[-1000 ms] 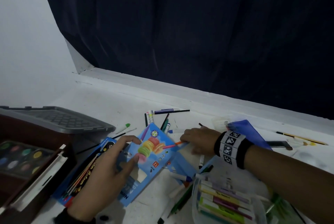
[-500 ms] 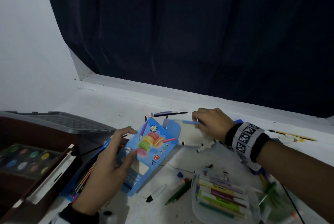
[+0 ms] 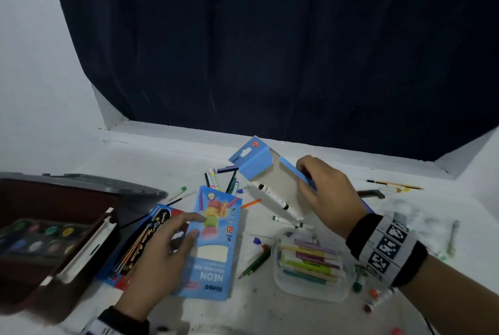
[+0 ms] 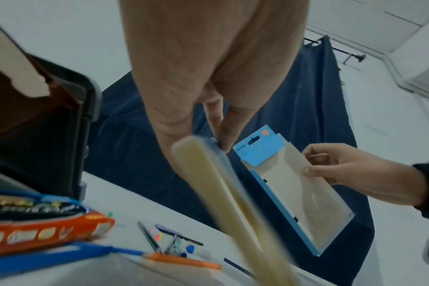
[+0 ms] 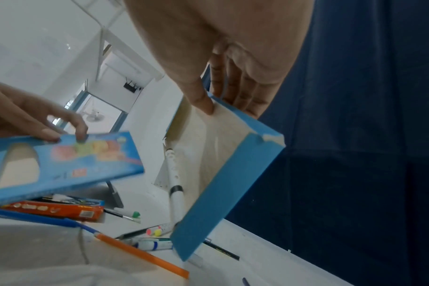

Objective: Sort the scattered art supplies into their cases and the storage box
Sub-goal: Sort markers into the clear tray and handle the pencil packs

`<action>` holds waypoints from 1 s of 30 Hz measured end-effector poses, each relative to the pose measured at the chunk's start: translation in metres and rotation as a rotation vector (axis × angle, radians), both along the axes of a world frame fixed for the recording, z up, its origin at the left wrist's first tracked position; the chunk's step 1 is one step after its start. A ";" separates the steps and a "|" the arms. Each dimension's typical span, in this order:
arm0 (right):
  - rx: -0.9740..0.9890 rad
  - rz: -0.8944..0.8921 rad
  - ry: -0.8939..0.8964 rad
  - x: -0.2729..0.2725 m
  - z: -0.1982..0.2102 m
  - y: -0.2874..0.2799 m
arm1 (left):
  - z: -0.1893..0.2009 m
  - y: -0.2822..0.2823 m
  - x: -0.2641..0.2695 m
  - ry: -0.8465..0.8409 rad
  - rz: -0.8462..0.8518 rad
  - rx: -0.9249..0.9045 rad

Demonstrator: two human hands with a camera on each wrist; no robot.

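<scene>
Head view, left to right. At 9 o'clock stands the storage box, its top open; a watercolour palette lies inside it, presumably already sorted. Just right of the box lies a dark pencil case, partly under the left hand, likely parked beside the box for filling.

At 6 o'clock the left hand holds the blue NEON sleeve, fingers on its printed face and thumb at its near edge. The left wrist view shows the sleeve tilted, one end raised off the table; this probably keeps its mouth free to receive the tray.

At 1 o'clock from the sleeve, the right hand pinches the inner tray by its long edge, thumb inside on the cardboard floor and fingers curled behind the blue wall. The tray is lifted clear of the table and tilted, hang-tab uppermost. One white marker lies on its floor; the slope appears to settle it toward the lower end.

Loose pens lie between the two hands, unsorted. At 5 o'clock sits a clear tub holding pastel sticks. More pens lie scattered at 3 o'clock.
</scene>
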State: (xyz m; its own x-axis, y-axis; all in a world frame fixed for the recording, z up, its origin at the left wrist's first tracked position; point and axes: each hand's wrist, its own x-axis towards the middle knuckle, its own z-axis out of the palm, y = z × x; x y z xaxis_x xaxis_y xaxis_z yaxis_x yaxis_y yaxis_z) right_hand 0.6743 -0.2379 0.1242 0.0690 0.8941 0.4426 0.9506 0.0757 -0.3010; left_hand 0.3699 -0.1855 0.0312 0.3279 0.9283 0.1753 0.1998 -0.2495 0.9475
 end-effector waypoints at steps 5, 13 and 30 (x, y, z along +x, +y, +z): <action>-0.055 -0.057 0.020 -0.010 -0.011 -0.008 | -0.018 -0.010 -0.009 -0.028 0.028 -0.224; -0.115 -0.045 -0.096 -0.019 -0.005 0.012 | -0.026 -0.022 -0.040 0.328 -0.067 -0.109; 0.022 0.043 -0.014 -0.012 -0.015 0.016 | -0.017 0.005 -0.012 1.029 -0.580 0.277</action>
State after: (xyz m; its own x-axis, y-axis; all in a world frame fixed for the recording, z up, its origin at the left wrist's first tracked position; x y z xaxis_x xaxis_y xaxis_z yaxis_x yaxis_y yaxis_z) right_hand 0.6626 -0.2221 0.1088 0.0240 0.8860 0.4630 0.9504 0.1234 -0.2855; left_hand 0.3578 -0.1801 0.0142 0.7852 0.5697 -0.2427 0.6192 -0.7205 0.3121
